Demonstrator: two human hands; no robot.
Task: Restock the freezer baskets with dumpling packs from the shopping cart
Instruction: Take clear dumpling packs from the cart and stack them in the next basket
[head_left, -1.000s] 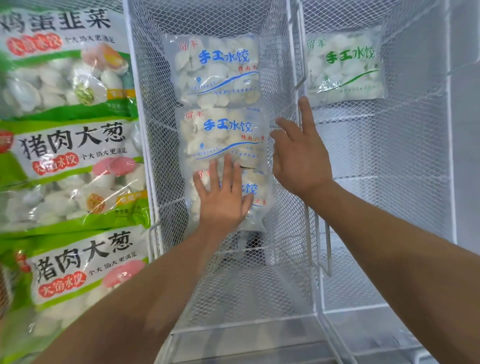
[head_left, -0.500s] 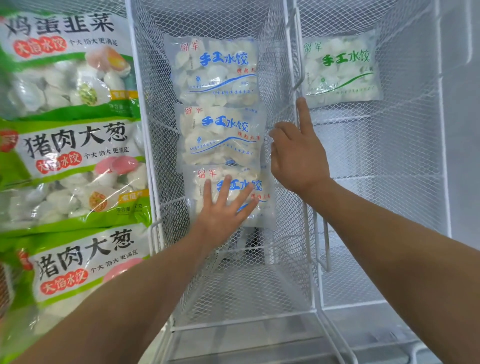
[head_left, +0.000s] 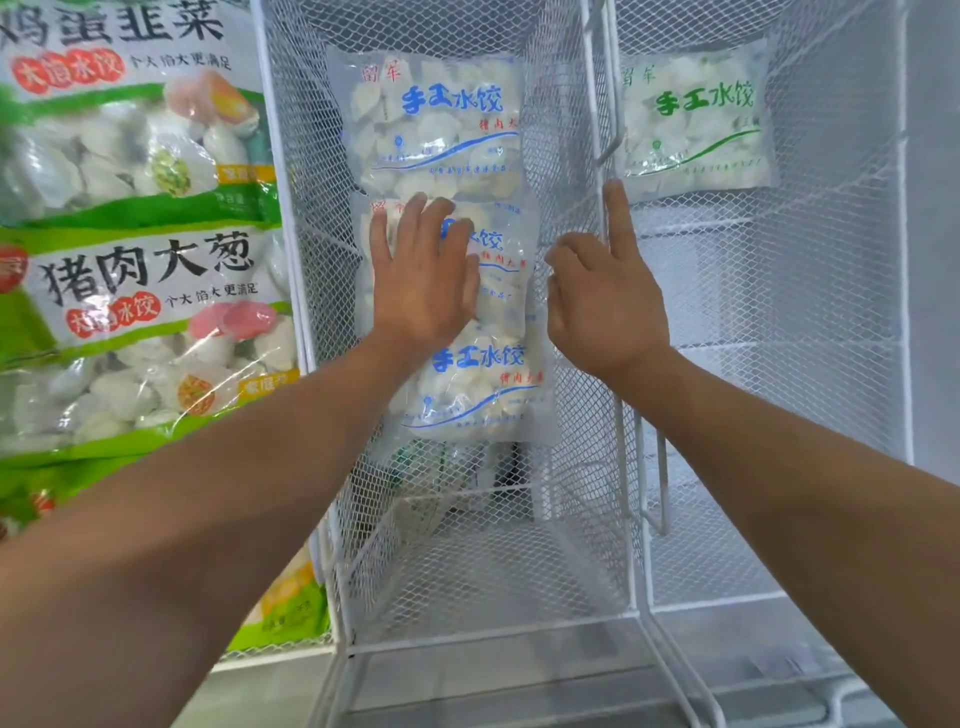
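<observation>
Three clear dumpling packs with blue print lie in a row in the middle white mesh basket (head_left: 582, 519): a far pack (head_left: 431, 119), a middle pack (head_left: 498, 260) and a near pack (head_left: 478, 389). My left hand (head_left: 421, 275) lies flat, fingers spread, on the middle pack. My right hand (head_left: 602, 296) rests against the basket's right wall, its index finger pointing up along the rim and the other fingers curled. It holds nothing. A pack with green print (head_left: 696, 119) lies in the right basket (head_left: 779, 364).
The left basket is full of big green-edged dumpling bags (head_left: 135, 291), stacked up to its rim. White wire handles (head_left: 660, 483) hang between the middle and right baskets. The freezer's white wall (head_left: 935, 260) bounds the right side.
My left hand has slid from the near pack up onto the middle pack. The right hand has stayed at the basket wall.
</observation>
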